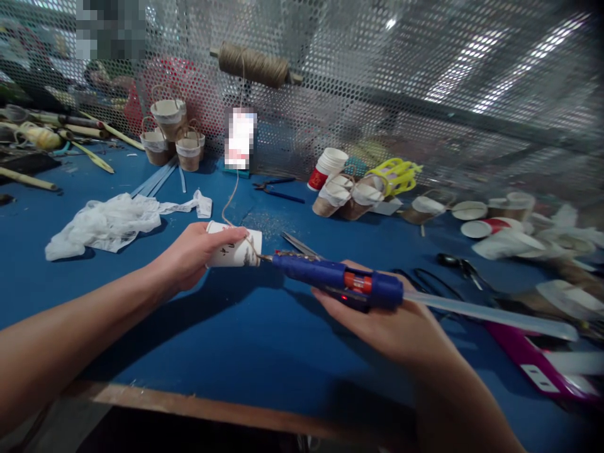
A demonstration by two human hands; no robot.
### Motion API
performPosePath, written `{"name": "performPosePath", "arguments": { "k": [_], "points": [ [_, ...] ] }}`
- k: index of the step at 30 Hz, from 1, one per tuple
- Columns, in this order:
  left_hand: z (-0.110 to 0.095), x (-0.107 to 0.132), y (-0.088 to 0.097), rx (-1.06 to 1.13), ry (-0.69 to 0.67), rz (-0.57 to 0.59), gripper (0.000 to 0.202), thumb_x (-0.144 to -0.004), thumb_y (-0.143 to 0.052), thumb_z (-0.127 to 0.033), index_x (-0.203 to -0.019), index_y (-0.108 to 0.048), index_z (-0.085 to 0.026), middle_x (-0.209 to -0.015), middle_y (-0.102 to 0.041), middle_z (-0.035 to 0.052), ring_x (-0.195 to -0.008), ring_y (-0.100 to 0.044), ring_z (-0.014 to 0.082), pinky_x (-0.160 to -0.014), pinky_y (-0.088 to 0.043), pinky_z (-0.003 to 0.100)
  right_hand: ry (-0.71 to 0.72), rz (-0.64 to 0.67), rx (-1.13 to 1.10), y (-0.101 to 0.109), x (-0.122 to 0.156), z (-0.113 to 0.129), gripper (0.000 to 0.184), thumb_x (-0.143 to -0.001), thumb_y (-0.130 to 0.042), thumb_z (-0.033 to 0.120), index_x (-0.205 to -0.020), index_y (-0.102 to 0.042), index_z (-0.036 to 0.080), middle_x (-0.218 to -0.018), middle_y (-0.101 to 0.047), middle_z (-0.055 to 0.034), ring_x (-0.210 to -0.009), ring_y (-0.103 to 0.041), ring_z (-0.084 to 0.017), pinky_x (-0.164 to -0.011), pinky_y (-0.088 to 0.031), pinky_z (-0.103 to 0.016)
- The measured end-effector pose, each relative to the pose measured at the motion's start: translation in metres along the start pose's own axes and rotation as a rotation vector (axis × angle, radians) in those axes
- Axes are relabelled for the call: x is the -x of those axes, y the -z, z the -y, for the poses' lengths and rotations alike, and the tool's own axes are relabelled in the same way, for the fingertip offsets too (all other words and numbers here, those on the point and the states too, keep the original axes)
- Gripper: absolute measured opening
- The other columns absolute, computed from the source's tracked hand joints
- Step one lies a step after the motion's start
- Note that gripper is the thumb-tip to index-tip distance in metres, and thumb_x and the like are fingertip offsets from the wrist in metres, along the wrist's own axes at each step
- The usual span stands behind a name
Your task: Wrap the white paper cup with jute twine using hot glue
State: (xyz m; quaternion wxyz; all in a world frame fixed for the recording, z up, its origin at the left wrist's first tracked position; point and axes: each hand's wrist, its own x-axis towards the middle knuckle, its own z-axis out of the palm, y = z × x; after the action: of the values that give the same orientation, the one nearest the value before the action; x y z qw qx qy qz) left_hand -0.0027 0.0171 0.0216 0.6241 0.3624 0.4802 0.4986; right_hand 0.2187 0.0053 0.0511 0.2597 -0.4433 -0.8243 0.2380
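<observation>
2 bare hands are held over a blue table [212, 352]. The left hand [191, 255] grips a white printed paper cup [236, 257] that lies sideways in its grasp, the thumb pressed along the upper wall. Under that thumb passes a strand of twine [233, 194], which bends down at the cup's end on the side nearer the right hand.

The right hand [377, 324] is closed around a blue glue gun [316, 272]; the body of the tool hides most of the fingers. Its nozzle points at the left hand's cup and sits at the twine; whether the 2 touch, I cannot tell. A long translucent glue stick [491, 311] juts from the gun's rear, past the right hand.

Just beyond the gun's front lie scissors [302, 244], partly covered by it. Farther beyond the left hand, the twine leads up to a spool [255, 66] before a perforated screen [292, 119]. Pliers [285, 194] rest beyond the cup, between the 2 hands. Crumpled white mesh fabric [111, 223] lies to the left of the left hand, and a purple power strip [528, 368] to the right of the right hand.
</observation>
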Motion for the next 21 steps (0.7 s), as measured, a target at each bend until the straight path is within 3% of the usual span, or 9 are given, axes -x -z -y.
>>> {"name": "performPosePath", "arguments": {
  "k": [8, 14, 21],
  "points": [
    [0.002, 0.000, 0.000, -0.014, -0.006, 0.005, 0.013, -0.065, -0.067, -0.022, -0.062, -0.065, -0.010, -0.058, -0.062, 0.0018, -0.050, -0.053, 0.0092, -0.046, -0.035, 0.018, 0.038, -0.048, 0.158, -0.002, 0.004, -0.003, 0.017, -0.075, -0.051, 0.032, -0.061, -0.050, 0.024, -0.051, -0.049, 0.0014, -0.046, -0.047, -0.014, -0.044, -0.039, -0.028],
    [0.001, 0.001, 0.000, -0.004, -0.011, 0.006, 0.012, -0.066, -0.066, -0.021, -0.064, -0.065, -0.010, -0.058, -0.063, 0.0008, -0.051, -0.054, 0.0083, -0.048, -0.036, 0.017, 0.145, -0.101, 0.231, -0.003, 0.006, -0.005, 0.015, -0.074, -0.051, 0.030, -0.061, -0.048, 0.023, -0.054, -0.051, 0.0015, -0.048, -0.049, -0.013, -0.047, -0.041, -0.027],
    [0.002, 0.002, 0.000, -0.034, -0.018, 0.011, 0.012, -0.065, -0.067, -0.022, -0.065, -0.067, -0.010, -0.060, -0.064, 0.0018, -0.052, -0.055, 0.0090, -0.049, -0.037, 0.018, 0.062, -0.060, 0.196, 0.002, 0.002, 0.005, 0.018, -0.076, -0.046, 0.032, -0.062, -0.052, 0.022, -0.048, -0.047, 0.0013, -0.043, -0.046, -0.014, -0.042, -0.038, -0.028]
  ]
}}
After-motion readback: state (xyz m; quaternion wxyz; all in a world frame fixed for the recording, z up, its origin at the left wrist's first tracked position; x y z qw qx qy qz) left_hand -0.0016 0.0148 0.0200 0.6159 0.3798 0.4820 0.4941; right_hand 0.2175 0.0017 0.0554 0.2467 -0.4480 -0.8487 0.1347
